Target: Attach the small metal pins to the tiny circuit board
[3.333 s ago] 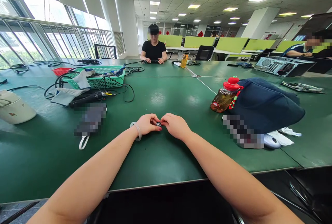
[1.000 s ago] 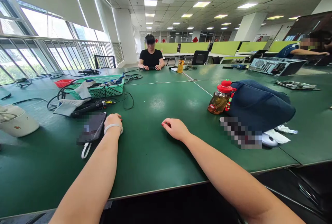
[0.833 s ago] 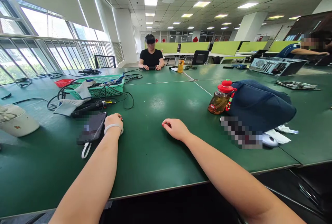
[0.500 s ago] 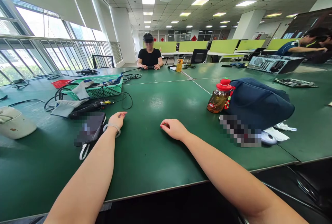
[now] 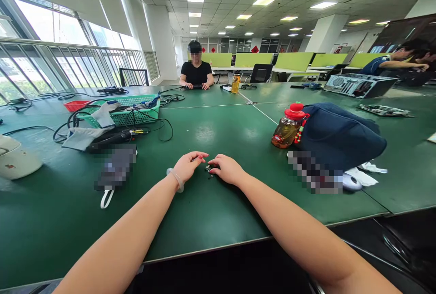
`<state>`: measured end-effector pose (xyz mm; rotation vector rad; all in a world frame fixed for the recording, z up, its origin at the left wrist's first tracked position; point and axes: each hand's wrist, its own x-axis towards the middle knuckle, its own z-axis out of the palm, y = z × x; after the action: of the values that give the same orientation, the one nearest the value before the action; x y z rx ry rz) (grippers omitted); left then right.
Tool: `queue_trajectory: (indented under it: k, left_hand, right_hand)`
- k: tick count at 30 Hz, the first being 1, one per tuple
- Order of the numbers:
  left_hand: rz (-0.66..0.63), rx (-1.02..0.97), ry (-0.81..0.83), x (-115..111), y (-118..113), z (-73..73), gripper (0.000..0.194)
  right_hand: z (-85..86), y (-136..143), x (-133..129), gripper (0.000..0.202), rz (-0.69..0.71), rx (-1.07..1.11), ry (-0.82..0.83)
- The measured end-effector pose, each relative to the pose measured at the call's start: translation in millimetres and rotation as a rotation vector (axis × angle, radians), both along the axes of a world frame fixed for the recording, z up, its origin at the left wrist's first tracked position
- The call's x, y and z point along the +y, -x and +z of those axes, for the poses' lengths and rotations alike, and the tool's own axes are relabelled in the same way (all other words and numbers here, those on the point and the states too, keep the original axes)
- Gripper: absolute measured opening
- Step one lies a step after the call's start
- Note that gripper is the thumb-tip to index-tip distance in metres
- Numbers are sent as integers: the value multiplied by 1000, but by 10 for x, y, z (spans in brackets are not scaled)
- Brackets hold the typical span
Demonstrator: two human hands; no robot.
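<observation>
A little cluster of small dark and silvery pieces, perhaps screws (image 5: 208, 169), lies on the green table (image 5: 200, 221) between my two hands. My right hand (image 5: 227, 169) rests just to the right of them, thumb and forefinger apart at the edge of the cluster. From the left reaches my left hand (image 5: 188, 166), its fingers stretched towards the pieces and a pale bangle (image 5: 175, 179) round the wrist. The pieces are too small for me to make out their exact kind. Neither hand visibly lifts anything.
To the left are a phone-like dark object (image 5: 117, 167), a green basket (image 5: 136, 108) with cables and a white pot (image 5: 18, 160). On the right stand a bottle (image 5: 286, 128) and a navy bag (image 5: 340, 133). Across the table sits a person (image 5: 196, 71).
My left hand has moved right, from beside the dark object to the middle. The right hand's fingers have opened, and small pieces now show on the table beneath them.
</observation>
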<state>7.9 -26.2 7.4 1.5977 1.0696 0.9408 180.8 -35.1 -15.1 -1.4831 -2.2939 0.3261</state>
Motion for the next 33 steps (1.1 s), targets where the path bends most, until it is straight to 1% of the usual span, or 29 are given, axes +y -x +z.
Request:
queue_trajectory:
  k: [3, 4, 6, 10, 12, 14, 18, 24, 26, 29, 31, 33]
  left_hand:
    - [-94, -162, 203, 7, -13, -68, 27]
    - [-109, -204, 245, 5, -21, -75, 26]
    - [-96, -234, 272, -3, -36, -62, 26]
    - [8, -142, 224, 16, -24, -19, 26]
    - [50, -82, 179, 44, 0, -26, 27]
    - [58, -23, 122, 71, 22, -50, 29]
    - [42, 74, 52, 92, 47, -86, 34]
    - [85, 197, 30, 84, 73, -50, 33]
    - [91, 193, 25, 88, 79, -48, 30]
    - [96, 103, 55, 93, 65, -64, 22]
    - [106, 45, 95, 87, 43, -74, 22]
    - [104, 22, 127, 74, 22, -74, 23]
  right_hand:
    - [4, -9, -11, 25, 25, -28, -15]
    - [6, -9, -19, 24, 33, -38, -25]
    - [8, -2, -40, 26, 48, -56, -44]
    - [3, 41, -81, 36, 44, -96, -119]
    - [0, 69, -88, 36, 65, -123, -168]
    - [3, 89, -85, 32, 104, -142, -182]
    - [38, 86, -82, 26, 152, -113, -146]
    - [73, 60, -101, 22, 222, -50, -116]
    - [66, 71, -100, 19, 230, -56, -121]
    - [57, 94, -96, 16, 239, -50, -127]
    - [59, 99, -93, 14, 234, -15, -124]
    - [66, 91, -87, 13, 195, 63, -92]
